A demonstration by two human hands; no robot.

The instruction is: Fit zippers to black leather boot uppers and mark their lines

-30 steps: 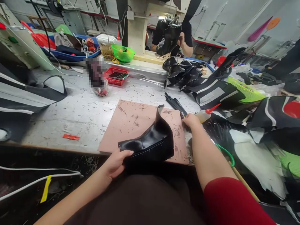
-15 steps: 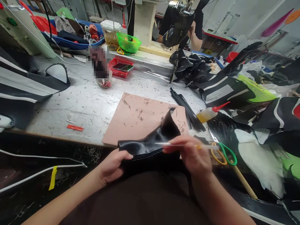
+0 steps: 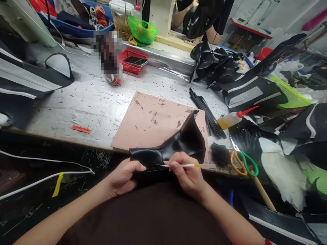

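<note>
A glossy black leather boot upper lies partly over the front edge of a pinkish-tan board, its wide toe end resting on the board. My left hand is closed on the narrow end, thumb on top. In my right hand is a slim white pen with a yellow band and a clear barrel end, pinched between thumb and fingers. Its tip touches the upper near the cross seam, along the lower edge. The fingers of my left hand beneath the leather are hidden.
To the right lie scissors with green and orange handles, a red-tipped glue bottle and black strips. A red basket holding a phone stands behind the board. A co-worker's arm shows at the back.
My right hand has come left and down with the pen, bringing its tip onto the seam at the leather's edge. My left hand keeps its hold. The view has shifted slightly.
</note>
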